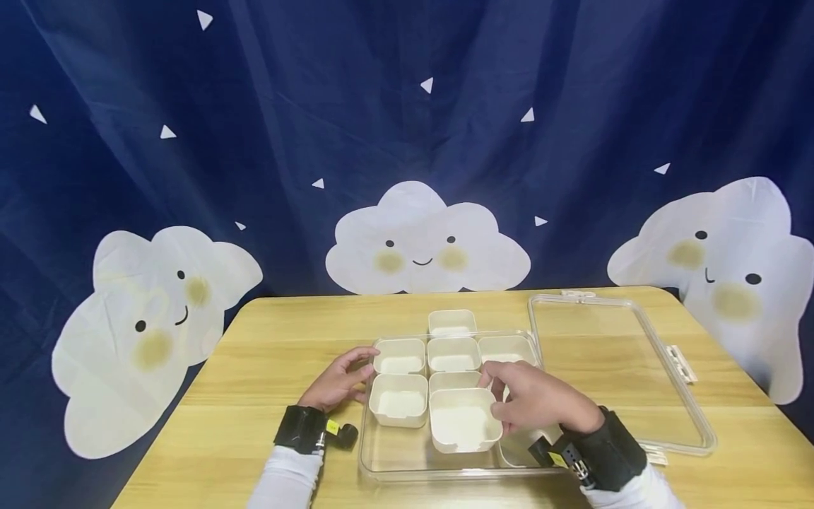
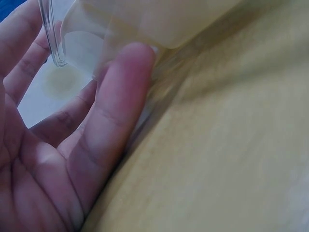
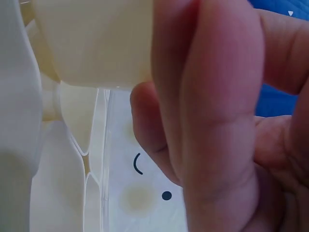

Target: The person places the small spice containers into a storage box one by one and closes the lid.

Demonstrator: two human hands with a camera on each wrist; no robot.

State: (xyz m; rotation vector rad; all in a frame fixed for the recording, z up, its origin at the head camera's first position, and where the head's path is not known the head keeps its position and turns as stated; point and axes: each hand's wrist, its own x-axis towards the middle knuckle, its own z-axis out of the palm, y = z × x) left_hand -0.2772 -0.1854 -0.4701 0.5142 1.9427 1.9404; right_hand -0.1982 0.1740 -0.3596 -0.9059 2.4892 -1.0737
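Note:
My right hand pinches the rim of a cream square bin at its right side. The bin is over the front middle of a clear storage box, slightly tilted toward me. Several similar cream bins stand inside the box in rows, among them a left front bin and a back middle bin. On the box's left side, my left hand holds the wall, a fingertip over the rim. In the left wrist view a digit lies by the clear wall; some fingertips are hidden.
A clear lid with white clips lies on the wooden table to the right. Behind the box stands another cream bin. A blue curtain with clouds hangs beyond the table.

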